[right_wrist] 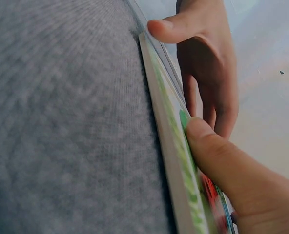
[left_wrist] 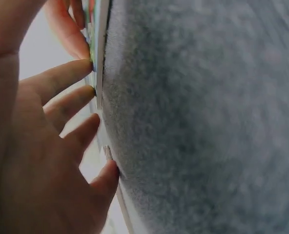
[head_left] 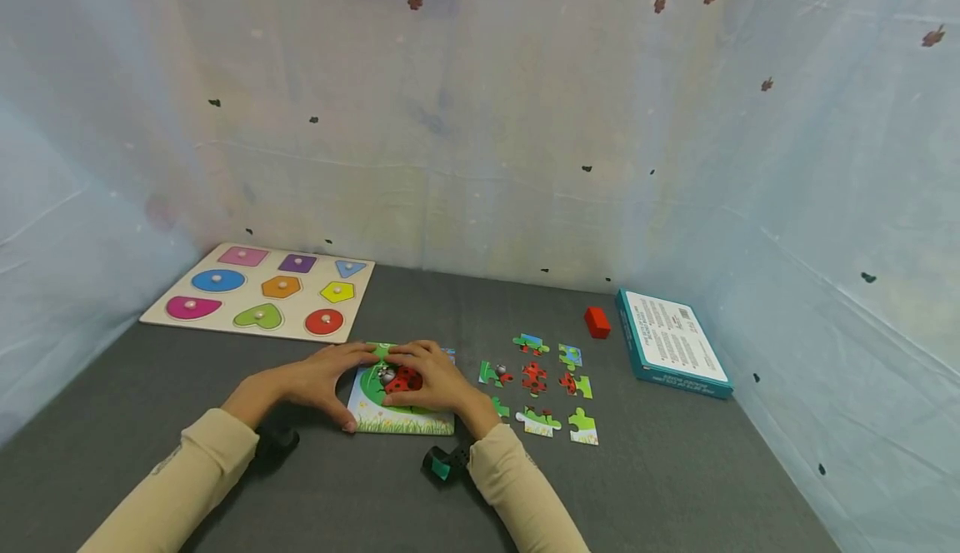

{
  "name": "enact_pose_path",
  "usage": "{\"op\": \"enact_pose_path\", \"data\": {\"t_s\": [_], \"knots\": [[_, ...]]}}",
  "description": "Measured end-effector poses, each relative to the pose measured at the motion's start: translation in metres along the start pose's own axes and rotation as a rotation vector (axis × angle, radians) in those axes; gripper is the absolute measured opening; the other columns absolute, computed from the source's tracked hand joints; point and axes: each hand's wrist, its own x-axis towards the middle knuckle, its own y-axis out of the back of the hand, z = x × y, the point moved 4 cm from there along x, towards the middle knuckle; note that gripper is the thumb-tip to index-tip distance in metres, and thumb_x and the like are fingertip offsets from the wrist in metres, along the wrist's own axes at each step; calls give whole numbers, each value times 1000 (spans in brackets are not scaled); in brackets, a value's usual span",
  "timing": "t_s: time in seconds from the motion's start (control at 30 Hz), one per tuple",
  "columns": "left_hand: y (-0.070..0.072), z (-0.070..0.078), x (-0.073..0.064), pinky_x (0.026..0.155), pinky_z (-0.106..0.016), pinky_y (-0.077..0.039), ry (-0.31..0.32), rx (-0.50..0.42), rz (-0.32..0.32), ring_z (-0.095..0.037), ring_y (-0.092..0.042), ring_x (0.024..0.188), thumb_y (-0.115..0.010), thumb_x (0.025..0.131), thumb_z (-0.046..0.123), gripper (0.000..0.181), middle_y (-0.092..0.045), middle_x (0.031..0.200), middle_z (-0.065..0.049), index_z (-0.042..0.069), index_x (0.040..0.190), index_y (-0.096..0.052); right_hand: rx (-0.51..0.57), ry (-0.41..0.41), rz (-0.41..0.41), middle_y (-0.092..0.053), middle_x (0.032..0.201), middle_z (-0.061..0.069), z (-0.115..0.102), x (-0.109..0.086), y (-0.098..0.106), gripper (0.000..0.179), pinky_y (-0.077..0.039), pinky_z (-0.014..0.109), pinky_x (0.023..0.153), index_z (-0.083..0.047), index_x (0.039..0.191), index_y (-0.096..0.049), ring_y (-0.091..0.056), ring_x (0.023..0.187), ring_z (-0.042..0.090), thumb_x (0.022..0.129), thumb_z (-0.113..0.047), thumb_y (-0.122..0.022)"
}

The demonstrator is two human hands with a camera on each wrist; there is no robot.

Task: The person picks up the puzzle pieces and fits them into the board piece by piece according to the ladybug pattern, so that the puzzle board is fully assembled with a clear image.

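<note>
A ladybug picture board lies on the dark grey cloth between the hands. My left hand is at its left side, fingers spread, fingertips by the top edge and thumb by the lower left corner. My right hand rests over the board's right part; its thumb touches the picture surface. Its fingers reach across the upper part, hiding some of the picture. Right of the board lie several loose jigsaw pieces with ladybug and grass parts, among them a red middle piece; the right wrist partly covers one green piece.
A wooden shape board with coloured knobbed shapes lies at the back left. A red block stands behind the loose pieces, and a teal-edged box lies at the right. Pale sheeting rises behind the grey cloth.
</note>
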Motion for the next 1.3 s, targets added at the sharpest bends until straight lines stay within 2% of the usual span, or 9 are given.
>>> {"op": "enact_pose_path", "data": {"t_s": [0.17, 0.27, 0.6, 0.77, 0.93, 1.07, 1.3], "knots": [[4, 12, 2, 99, -64, -25, -46, 22, 14, -45, -29, 131, -80, 61, 56, 102, -36, 143, -22, 0, 137, -42, 9, -11, -1, -42, 142, 0, 0, -1, 1, 63, -33, 42, 103, -19, 137, -49, -32, 131, 23, 82, -40, -70], [3, 15, 4, 100, -61, -27, -40, -3, 0, -42, -31, 131, -80, 61, 56, 100, -38, 142, -19, 1, 136, -43, 14, -22, -6, -42, 142, 0, 0, -1, 1, 64, -33, 41, 103, -19, 137, -48, -32, 132, 22, 81, -40, -70], [-1, 10, 4, 101, -62, -26, -29, -73, -67, -41, -27, 133, -80, 63, 53, 98, -32, 145, -19, 7, 140, -39, 28, -26, -2, -43, 141, 2, -1, 0, 2, 65, -34, 42, 102, -17, 137, -47, -33, 131, 23, 81, -41, -70], [-2, 9, 4, 101, -62, -26, -51, -85, -66, -41, -27, 132, -80, 65, 50, 95, -31, 145, -19, 6, 139, -40, 66, -29, -4, -43, 142, 3, 0, 0, 2, 64, -34, 42, 103, -16, 137, -46, -33, 131, 22, 82, -38, -71], [-3, 7, 5, 100, -62, -26, -53, -61, -57, -40, -29, 132, -79, 65, 52, 94, -32, 145, -18, 7, 138, -41, 129, 9, 11, -42, 142, 6, 2, 0, 5, 61, -30, 42, 105, -12, 136, -47, -32, 131, 23, 83, -29, -72], [-4, 5, 5, 100, -63, -25, -35, -49, -62, -41, -28, 132, -79, 65, 52, 94, -32, 146, -18, 8, 138, -41, 189, 26, 22, -40, 143, 11, 6, -2, 12, 60, -28, 44, 105, -8, 136, -46, -29, 132, 26, 84, -24, -71], [-4, 4, 5, 101, -64, -24, -13, -37, -72, -42, -25, 134, -79, 64, 55, 93, -30, 147, -15, 12, 138, -43, 203, 32, 80, -40, 142, 16, 19, -14, 37, 57, -24, 50, 106, -4, 135, -45, -31, 133, 28, 85, -19, -68]]}}
